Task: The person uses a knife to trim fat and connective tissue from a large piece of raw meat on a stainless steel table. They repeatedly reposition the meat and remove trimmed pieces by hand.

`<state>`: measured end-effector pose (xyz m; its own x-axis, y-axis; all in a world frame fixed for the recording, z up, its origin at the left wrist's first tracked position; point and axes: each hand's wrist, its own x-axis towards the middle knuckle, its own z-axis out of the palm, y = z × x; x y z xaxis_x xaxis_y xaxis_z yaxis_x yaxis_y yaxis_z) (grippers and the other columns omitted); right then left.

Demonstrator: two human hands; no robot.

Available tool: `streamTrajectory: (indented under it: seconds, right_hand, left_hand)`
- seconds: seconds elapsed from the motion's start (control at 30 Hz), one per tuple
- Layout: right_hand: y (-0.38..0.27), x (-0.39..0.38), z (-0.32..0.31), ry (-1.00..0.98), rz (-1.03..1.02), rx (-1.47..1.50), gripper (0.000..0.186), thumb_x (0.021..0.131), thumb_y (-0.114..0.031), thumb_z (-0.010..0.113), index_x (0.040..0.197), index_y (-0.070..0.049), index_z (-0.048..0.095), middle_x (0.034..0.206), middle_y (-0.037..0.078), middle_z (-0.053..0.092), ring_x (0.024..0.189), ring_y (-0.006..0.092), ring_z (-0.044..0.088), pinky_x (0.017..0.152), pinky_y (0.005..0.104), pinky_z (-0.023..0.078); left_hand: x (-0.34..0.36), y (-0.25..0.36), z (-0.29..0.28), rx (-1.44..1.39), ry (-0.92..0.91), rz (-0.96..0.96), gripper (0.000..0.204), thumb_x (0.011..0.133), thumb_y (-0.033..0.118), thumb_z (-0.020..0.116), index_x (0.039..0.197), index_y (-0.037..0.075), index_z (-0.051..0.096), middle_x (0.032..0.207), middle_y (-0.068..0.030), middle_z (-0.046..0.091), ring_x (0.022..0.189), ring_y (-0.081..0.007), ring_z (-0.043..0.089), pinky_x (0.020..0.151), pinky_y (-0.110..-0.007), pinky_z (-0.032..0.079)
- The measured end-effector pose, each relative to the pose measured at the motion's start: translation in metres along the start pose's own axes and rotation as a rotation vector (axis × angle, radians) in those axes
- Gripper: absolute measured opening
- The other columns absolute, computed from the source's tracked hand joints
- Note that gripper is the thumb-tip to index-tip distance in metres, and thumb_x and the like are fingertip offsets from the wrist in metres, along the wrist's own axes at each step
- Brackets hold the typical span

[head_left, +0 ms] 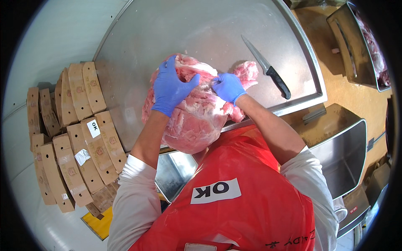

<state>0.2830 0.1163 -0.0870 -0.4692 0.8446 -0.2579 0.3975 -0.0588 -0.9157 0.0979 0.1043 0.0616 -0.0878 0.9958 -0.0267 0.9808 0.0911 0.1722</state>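
A large cut of raw pink meat (194, 129) with white fat lies at the near edge of a metal table (201, 25). My left hand (171, 88), in a blue glove, grips its upper left part, thumb and fingers on either side of a dark hollow. On its right side my right hand (228, 88), also gloved in blue, is closed, pinching the meat; the fingertips are partly hidden. Just beyond that hand lies a smaller meat piece (246, 72). A knife (269, 70) with a black handle rests farther right, touched by neither hand.
Stacked brown cardboard boxes (75, 154) stand at the left. A metal bin (339, 154) is at the right, and another bin (351, 50) holding meat is at the far right. Below the table's near edge sits a metal container (173, 173). The table has a raised rim.
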Motion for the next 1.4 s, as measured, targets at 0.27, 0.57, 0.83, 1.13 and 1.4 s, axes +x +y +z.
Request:
streamTrajectory:
  seconds: [0.27, 0.57, 0.83, 1.13, 1.4]
  right_hand:
    - [-0.002, -0.021, 0.014, 0.080, 0.172, 0.855, 0.016, 0.095, -0.008, 0.067, 0.091, 0.000, 0.080, 0.075, 0.002, 0.070, 0.067, 0.0084, 0.058, 0.061, 0.0310, 0.049]
    - [0.004, -0.005, -0.004, -0.017, 0.384, 1.138, 0.010, 0.096, -0.002, 0.067, 0.088, -0.002, 0.073, 0.076, 0.005, 0.068, 0.064, 0.0129, 0.059, 0.059, 0.0268, 0.047]
    - [0.012, -0.025, 0.009, -0.007, 0.156, 0.610, 0.020, 0.099, -0.002, 0.070, 0.116, 0.004, 0.078, 0.097, 0.012, 0.078, 0.088, 0.0163, 0.072, 0.084, 0.0320, 0.060]
    - [0.019, -0.018, 0.017, -0.193, 0.159, 0.712, 0.030, 0.097, 0.000, 0.072, 0.125, -0.003, 0.080, 0.103, 0.005, 0.078, 0.092, 0.0134, 0.069, 0.086, 0.0307, 0.059]
    - [0.031, -0.040, 0.003, 0.109, -0.183, 0.095, 0.026, 0.093, -0.006, 0.072, 0.117, -0.007, 0.080, 0.107, 0.017, 0.076, 0.101, 0.0347, 0.075, 0.093, 0.0424, 0.061]
  left_hand:
    - [-0.002, -0.002, 0.005, 0.031, -0.010, 0.033, 0.100, 0.078, 0.056, 0.090, 0.155, 0.003, 0.053, 0.148, -0.0217, 0.062, 0.134, -0.0385, 0.063, 0.111, -0.048, 0.054]
    - [-0.006, -0.006, 0.002, -0.018, -0.004, 0.048, 0.097, 0.079, 0.054, 0.089, 0.153, 0.003, 0.054, 0.149, -0.0250, 0.059, 0.137, -0.0418, 0.060, 0.113, -0.050, 0.052]
    - [-0.013, -0.012, 0.002, -0.056, 0.030, 0.025, 0.098, 0.079, 0.055, 0.089, 0.153, 0.001, 0.054, 0.148, -0.0249, 0.061, 0.134, -0.0410, 0.063, 0.112, -0.049, 0.053]
    - [-0.015, -0.006, 0.001, -0.069, 0.043, 0.055, 0.092, 0.080, 0.051, 0.090, 0.150, 0.002, 0.056, 0.144, -0.0211, 0.065, 0.130, -0.0385, 0.066, 0.109, -0.047, 0.055]
    - [-0.014, -0.003, 0.001, -0.127, 0.019, 0.024, 0.087, 0.083, 0.044, 0.091, 0.152, 0.003, 0.057, 0.143, -0.0207, 0.067, 0.126, -0.0338, 0.070, 0.106, -0.043, 0.057]
